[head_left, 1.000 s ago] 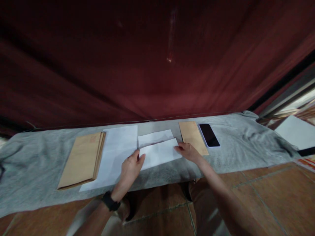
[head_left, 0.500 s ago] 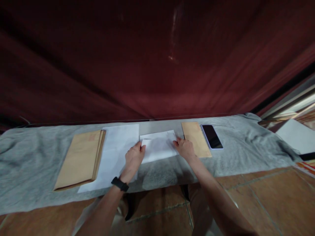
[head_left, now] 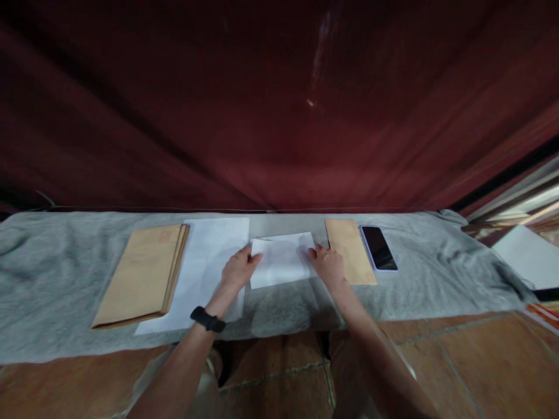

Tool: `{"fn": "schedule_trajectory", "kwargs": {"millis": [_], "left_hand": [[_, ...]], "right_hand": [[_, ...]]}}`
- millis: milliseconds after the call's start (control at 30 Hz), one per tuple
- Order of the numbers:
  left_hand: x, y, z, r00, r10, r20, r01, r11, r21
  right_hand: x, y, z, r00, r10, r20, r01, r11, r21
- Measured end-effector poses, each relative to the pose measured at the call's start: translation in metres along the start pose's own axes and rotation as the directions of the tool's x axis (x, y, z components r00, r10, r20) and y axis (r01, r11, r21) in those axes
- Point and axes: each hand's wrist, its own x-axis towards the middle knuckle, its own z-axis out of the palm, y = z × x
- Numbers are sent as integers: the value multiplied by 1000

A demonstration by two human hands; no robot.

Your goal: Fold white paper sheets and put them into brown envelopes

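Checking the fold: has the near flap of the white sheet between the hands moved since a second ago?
Yes. The folded white sheet has closed: its near flap swung away from the person, toward the red curtain.

No writing can be read anywhere. The stack of tan paper envelopes at nine o'clock bears a faint reddish mark near its far corner, too blurred to make out.

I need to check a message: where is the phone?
In the head view the phone lies face up at right on the grey cloth, beside the single brown envelope.
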Motion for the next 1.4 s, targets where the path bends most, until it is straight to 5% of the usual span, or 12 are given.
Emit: {"fn": "schedule_trajectory", "kwargs": {"millis": [133,600,1000,1100,1233,1400], "left_hand": [[1,-6,2,998,33,47,-29,996,-80],[-13,21,2,995,-54,-82,75,957,280],[-22,24,10,987,-13,-161,64,946,319],[-20,25,10,989,-16,-145,59,953,298],[-18,24,11,991,-19,-132,56,957,284],[-15,21,13,992,-18,-127,53,959,280]], "right_hand": [[2,-1,0,1000,6,0,-6,1000,-3],[8,-4,4,998,63,-31,-63,998,18],[7,-8,7,991,103,-85,-97,993,69],[7,-9,5,981,42,-188,-28,997,74],[5,-20,12,940,-149,-307,224,949,224],[-4,-39,37,904,-301,-304,376,898,229]]}}
